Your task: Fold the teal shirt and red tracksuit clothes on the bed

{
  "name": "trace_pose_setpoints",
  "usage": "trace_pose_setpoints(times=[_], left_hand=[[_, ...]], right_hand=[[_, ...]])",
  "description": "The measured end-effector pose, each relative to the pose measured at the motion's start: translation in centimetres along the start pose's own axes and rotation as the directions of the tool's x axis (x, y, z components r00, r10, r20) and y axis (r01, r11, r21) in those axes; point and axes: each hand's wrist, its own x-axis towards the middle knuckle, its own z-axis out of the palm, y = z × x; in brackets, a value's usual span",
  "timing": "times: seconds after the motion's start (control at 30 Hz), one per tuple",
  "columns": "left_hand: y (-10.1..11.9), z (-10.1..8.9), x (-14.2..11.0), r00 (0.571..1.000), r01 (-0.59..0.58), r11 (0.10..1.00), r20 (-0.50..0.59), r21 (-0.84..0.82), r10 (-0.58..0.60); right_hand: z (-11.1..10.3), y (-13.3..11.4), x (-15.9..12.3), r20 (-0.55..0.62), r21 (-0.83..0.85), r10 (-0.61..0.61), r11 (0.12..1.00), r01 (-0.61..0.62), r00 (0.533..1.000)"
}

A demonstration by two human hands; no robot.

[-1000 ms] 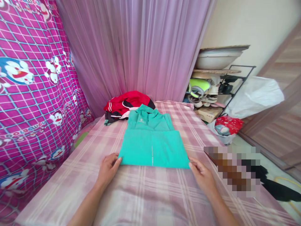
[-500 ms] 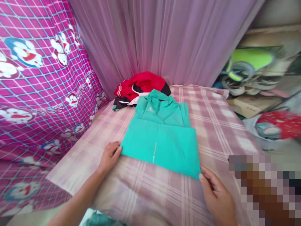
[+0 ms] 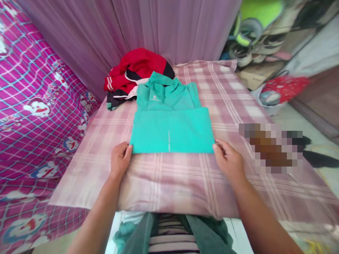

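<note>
A teal jacket [image 3: 172,130] lies on the plaid bedspread [image 3: 174,176], its lower part folded up over the front, with the collar and a small white logo showing at the far end. My left hand [image 3: 121,157] pinches the near left corner of the fold between thumb and fingers. At the near right corner, my right hand [image 3: 229,157] holds the cloth the same way, thumb on top. Behind the jacket, touching its left shoulder, rests a crumpled red, black and white garment [image 3: 143,63].
A purple curtain [image 3: 159,28] hangs behind the bed, and a pink cartoon-print cloth [image 3: 39,116] hangs on the left. To the right stand a rack with shoes [image 3: 243,56] and a bag with red fabric [image 3: 283,90]. A pixelated patch covers something on the bed's right side.
The view swung left and back, then tipped down, so the bed's near edge and my clothing now show. Both hands keep the same corners; the jacket's fold looks unchanged.
</note>
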Motion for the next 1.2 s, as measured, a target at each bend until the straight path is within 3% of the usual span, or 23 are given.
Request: trace_pose_setpoints(times=[0.13, 0.47, 0.8, 1.13, 1.2], left_hand=[[-0.3, -0.1, 0.3, 0.999, -0.017, 1.000, 0.040, -0.020, 0.018], [0.3, 0.0, 0.4, 0.986, 0.136, 0.981, 0.075, 0.137, -0.147], [-0.5, 0.2, 0.5, 0.998, 0.050, 0.995, 0.031, 0.084, -0.052], [-1.9, 1.0, 0.3, 0.999, 0.037, 0.999, -0.021, 0.039, -0.036], [-2.0, 0.8, 0.5, 0.995, 0.069, 0.997, -0.072, 0.044, -0.066]], right_hand=[[0.4, -0.4, 0.4, -0.010, -0.034, -0.024, 0.999, 0.024, 1.000], [0.4, -0.5, 1.0, 0.017, -0.098, -0.112, 0.989, 0.113, 0.994], [1.3, 0.1, 1.2, 0.002, -0.016, -0.098, 0.995, 0.098, 0.995], [0.7, -0.6, 0.4, 0.009, -0.169, -0.062, 0.984, 0.063, 0.998], [0.2, -0.8, 0.5, -0.015, -0.197, -0.105, 0.975, 0.100, 0.994]])
